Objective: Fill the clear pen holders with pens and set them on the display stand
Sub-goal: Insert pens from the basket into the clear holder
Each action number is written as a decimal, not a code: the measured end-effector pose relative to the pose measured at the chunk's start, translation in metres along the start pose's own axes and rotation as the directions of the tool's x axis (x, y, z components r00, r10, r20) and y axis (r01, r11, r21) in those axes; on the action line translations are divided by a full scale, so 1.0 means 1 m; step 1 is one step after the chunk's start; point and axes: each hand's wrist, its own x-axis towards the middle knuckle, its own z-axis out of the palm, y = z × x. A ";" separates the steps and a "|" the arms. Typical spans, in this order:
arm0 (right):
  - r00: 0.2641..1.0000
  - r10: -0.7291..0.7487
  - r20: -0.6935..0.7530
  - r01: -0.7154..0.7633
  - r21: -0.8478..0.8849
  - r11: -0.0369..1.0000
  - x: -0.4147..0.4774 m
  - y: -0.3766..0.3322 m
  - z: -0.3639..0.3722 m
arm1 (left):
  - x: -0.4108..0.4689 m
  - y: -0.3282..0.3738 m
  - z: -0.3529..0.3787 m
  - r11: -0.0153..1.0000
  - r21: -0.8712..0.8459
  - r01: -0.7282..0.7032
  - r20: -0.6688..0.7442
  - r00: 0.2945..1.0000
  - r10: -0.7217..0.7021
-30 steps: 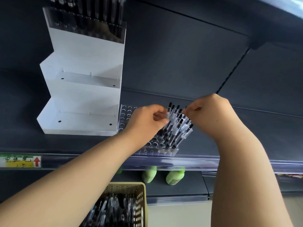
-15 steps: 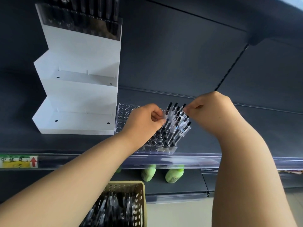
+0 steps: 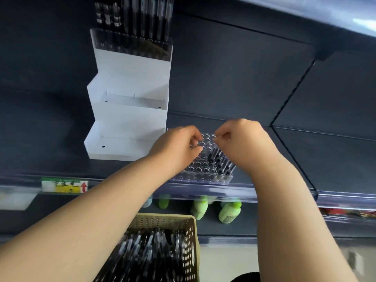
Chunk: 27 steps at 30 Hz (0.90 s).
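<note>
Two hands work over one clear holder (image 3: 203,176). It lies on the dark shelf (image 3: 61,163), its right-hand holes taken by a cluster of black-capped pens (image 3: 219,161), too crowded to count. The left hand (image 3: 179,145) and right hand (image 3: 242,143) hover above its far rows. Each grip is pinched, thumb to curled fingers, and I cannot tell what it nips. One white stand (image 3: 130,110) with three steps sits at ten o'clock of the holder. Its top step carries a second holder (image 3: 132,43) packed with dark pens.

The shelf has a dark matte back panel, a glossy clear front strip and one yellow-green label (image 3: 64,186). On the lower shelf, at six o'clock, stand at least three green bottles (image 3: 228,213). One beige perforated basket (image 3: 191,237) holds loose pens.
</note>
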 end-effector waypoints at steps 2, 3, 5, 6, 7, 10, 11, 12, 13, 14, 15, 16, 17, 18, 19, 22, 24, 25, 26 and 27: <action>0.997 -0.074 0.018 0.075 -0.054 0.996 -0.011 -0.012 0.011 | -0.016 -0.002 -0.014 0.986 0.160 -0.043 0.012 0.999 0.042; 0.993 -0.110 0.036 0.112 -0.079 0.991 -0.016 -0.017 0.018 | -0.024 -0.003 -0.019 0.969 0.238 -0.068 0.023 0.998 0.065; 0.980 -0.168 0.103 0.179 -0.108 0.978 -0.027 -0.027 0.032 | -0.045 -0.009 -0.032 0.936 0.343 -0.080 0.046 0.997 0.069; 0.973 -0.185 0.141 0.202 -0.115 0.973 -0.033 -0.032 0.039 | -0.057 -0.013 -0.038 0.925 0.374 -0.068 0.058 0.997 0.050; 0.964 -0.200 0.174 0.223 -0.121 0.967 -0.038 -0.036 0.045 | -0.069 -0.019 -0.043 0.913 0.404 -0.059 0.078 0.997 0.029; 0.939 -0.233 0.254 0.275 -0.145 0.950 -0.053 -0.048 0.062 | -0.105 -0.037 -0.053 0.866 0.496 -0.063 0.196 0.980 -0.041; 0.929 -0.239 0.283 0.290 -0.152 0.945 -0.060 -0.053 0.068 | -0.117 -0.043 -0.055 0.849 0.524 -0.059 0.241 0.967 -0.081; 0.917 -0.240 0.319 0.303 -0.164 0.939 -0.067 -0.057 0.074 | -0.127 -0.047 -0.055 0.833 0.551 -0.050 0.278 0.952 -0.126; 0.903 -0.234 0.360 0.312 -0.175 0.934 -0.074 -0.060 0.081 | -0.135 -0.051 -0.054 0.818 0.573 -0.046 0.309 0.937 -0.164; 0.885 -0.220 0.411 0.316 -0.182 0.931 -0.081 -0.065 0.088 | -0.142 -0.055 -0.053 0.807 0.588 -0.043 0.339 0.920 -0.198; 0.865 -0.203 0.458 0.315 -0.183 0.931 -0.089 -0.070 0.096 | -0.148 -0.058 -0.051 0.805 0.592 -0.034 0.361 0.905 -0.227; 0.848 -0.185 0.497 0.309 -0.179 0.934 -0.095 -0.074 0.104 | -0.153 -0.061 -0.049 0.808 0.589 -0.017 0.374 0.892 -0.254; 0.834 -0.167 0.526 0.296 -0.171 0.940 -0.101 -0.078 0.113 | -0.156 -0.065 -0.048 0.812 0.583 0.009 0.378 0.882 -0.281; 0.823 -0.139 0.550 0.267 -0.160 0.950 -0.106 -0.081 0.123 | -0.159 -0.070 -0.045 0.815 0.578 0.035 0.381 0.872 -0.308; 0.816 -0.108 0.568 0.229 -0.145 0.962 -0.111 -0.083 0.133 | -0.162 -0.076 -0.041 0.815 0.576 0.060 0.382 0.862 -0.334; 0.776 0.007 0.631 0.072 -0.098 0.993 -0.123 -0.082 0.172 | -0.169 -0.097 -0.022 0.814 0.557 0.162 0.372 0.828 -0.420; 0.745 0.084 0.661 -0.083 -0.033 0.996 -0.133 -0.078 0.199 | -0.173 -0.109 -0.003 0.812 0.514 0.276 0.366 0.786 -0.498; 0.742 0.117 0.661 -0.159 0.002 0.987 -0.138 -0.076 0.210 | -0.175 -0.114 0.008 0.807 0.492 0.327 0.370 0.761 -0.533; 0.741 0.153 0.654 -0.226 0.028 0.974 -0.143 -0.075 0.221 | -0.178 -0.119 0.020 0.802 0.478 0.360 0.376 0.741 -0.556; 0.739 0.181 0.649 -0.270 0.039 0.962 -0.146 -0.074 0.230 | -0.181 -0.123 0.032 0.793 0.472 0.385 0.383 0.721 -0.578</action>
